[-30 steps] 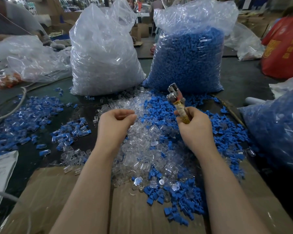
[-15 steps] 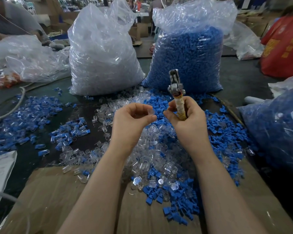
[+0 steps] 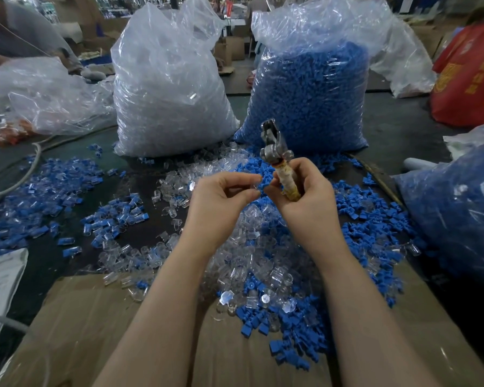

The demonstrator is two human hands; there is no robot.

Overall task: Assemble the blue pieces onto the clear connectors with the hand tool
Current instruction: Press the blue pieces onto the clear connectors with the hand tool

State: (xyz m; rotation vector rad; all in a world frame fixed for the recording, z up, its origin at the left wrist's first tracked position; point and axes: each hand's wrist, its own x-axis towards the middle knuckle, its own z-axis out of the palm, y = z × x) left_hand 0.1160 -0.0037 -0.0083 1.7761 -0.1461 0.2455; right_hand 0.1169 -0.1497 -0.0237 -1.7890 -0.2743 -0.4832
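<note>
My right hand (image 3: 308, 202) grips the hand tool (image 3: 277, 156) by its tape-wrapped handle, metal jaws pointing up and away. My left hand (image 3: 221, 202) pinches a clear connector (image 3: 256, 182) between thumb and forefinger, raised close to my right thumb. Whether a blue piece sits between the fingertips is hard to tell. Below both hands lies a mixed heap of loose clear connectors (image 3: 252, 263) and blue pieces (image 3: 296, 342). Assembled blue-and-clear parts (image 3: 39, 191) are spread over the dark table at the left.
Two tall plastic bags stand behind the heap: one of clear connectors (image 3: 171, 88), one of blue pieces (image 3: 310, 93). Another bag of blue pieces (image 3: 456, 202) lies at the right. Cardboard (image 3: 90, 325) covers the near table. A person works at the far left (image 3: 17, 34).
Both hands rose from the heap and drew together. The left hand picked up a clear connector and brought it beside the right thumb; the tool tilted more upright.
</note>
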